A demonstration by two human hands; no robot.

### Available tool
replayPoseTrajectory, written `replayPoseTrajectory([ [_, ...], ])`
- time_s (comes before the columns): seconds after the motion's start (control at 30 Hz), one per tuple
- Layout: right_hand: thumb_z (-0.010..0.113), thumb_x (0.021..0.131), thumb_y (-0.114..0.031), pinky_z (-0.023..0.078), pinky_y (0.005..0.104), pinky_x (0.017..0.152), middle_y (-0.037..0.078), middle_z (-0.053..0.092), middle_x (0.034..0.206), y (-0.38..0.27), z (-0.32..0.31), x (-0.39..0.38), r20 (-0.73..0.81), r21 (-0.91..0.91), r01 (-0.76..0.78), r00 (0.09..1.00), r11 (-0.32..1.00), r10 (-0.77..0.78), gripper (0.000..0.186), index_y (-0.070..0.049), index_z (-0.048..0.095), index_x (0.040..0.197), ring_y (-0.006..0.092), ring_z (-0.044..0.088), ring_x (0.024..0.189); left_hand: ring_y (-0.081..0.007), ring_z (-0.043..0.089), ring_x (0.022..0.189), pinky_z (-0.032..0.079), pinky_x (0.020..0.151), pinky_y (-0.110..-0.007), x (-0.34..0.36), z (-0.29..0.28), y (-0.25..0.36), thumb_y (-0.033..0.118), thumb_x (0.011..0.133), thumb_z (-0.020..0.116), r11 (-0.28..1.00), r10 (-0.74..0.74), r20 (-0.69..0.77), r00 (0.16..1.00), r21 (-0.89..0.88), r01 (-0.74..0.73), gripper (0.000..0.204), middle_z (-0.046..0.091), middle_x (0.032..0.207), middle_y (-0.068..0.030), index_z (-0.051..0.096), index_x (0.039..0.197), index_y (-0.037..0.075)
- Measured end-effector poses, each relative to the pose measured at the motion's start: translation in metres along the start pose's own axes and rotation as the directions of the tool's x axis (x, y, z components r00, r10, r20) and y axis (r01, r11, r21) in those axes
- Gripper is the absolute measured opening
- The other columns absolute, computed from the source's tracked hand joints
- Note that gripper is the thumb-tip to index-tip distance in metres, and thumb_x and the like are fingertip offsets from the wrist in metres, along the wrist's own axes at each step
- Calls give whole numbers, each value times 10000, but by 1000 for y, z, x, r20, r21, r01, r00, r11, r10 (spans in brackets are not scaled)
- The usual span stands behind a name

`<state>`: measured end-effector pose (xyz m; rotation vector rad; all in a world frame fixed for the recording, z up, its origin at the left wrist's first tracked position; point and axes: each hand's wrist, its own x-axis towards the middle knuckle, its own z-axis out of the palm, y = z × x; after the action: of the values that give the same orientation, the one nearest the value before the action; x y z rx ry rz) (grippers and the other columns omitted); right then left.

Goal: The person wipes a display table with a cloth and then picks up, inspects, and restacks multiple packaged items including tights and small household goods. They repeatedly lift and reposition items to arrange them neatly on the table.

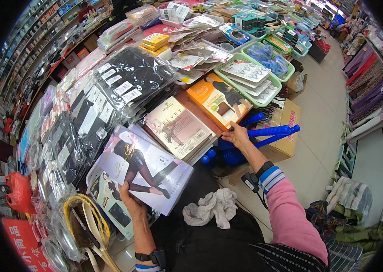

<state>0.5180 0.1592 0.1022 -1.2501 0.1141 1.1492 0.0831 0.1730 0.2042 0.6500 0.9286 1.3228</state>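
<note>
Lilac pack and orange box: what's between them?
Head view: a stack of cream packs, then a narrow reddish-brown strip beside the orange box.

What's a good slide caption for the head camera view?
Left hand holds a pale purple hosiery packet, right hand at the edge of an orange box, a cream box between them.

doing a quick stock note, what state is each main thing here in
Lilac package: gripped in the left hand, picture side up
Orange box: lying face up, right hand at its near corner
Cream box: lying face up
Green basket: open, holding flat packs
Black garments: in clear plastic
White cloth: crumpled
</note>
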Motion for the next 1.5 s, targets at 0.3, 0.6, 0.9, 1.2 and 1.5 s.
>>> replayPoseTrajectory([
  [0.3,615,928,-270,601,465,599,248,592,838,-7,-1,6,-40,-1,13,999,1000,-13,426,51,458,1160,321,668,668,-240,566,1113,424,996,-372,-1,5,1,266,846,548,1000,31,-6,1000,7,-31,479,600,1173,-109,490,1260,32],
  [0.6,657,895,-323,602,453,554,244,561,847,-4,-6,8,-59,-32,16,998,999,-18,532,94,429,1133,325,653,634,-244,570,1113,432,992,-368,0,4,0,253,846,544,1000,30,-12,999,10,-30,499,593,1187,-125,477,1281,18],
  [0.9,645,888,-414,531,328,423,110,576,707,-4,14,-98,198,-409,82,980,909,0,508,21,515,1116,177,578,469,-232,563,1138,430,1003,-348,-2,9,2,184,848,560,997,75,-15,997,-36,-75,597,572,1226,-126,387,1387,-7],
  [1.2,692,867,-255,487,240,482,69,612,783,2,117,-201,639,-705,477,749,525,178,445,34,594,1191,119,589,571,-214,551,1116,440,968,-339,-4,8,1,297,926,580,997,56,-28,998,-51,-57,588,547,1216,-122,363,1379,-8],
  [1.5,712,828,-270,454,250,452,63,625,722,0,124,-216,596,-759,481,785,439,171,439,52,641,1118,104,560,551,-33,407,586,297,476,-207,3,-1,-8,425,1011,421,1000,0,-127,992,-15,-2,331,503,785,44,533,1051,116],
])
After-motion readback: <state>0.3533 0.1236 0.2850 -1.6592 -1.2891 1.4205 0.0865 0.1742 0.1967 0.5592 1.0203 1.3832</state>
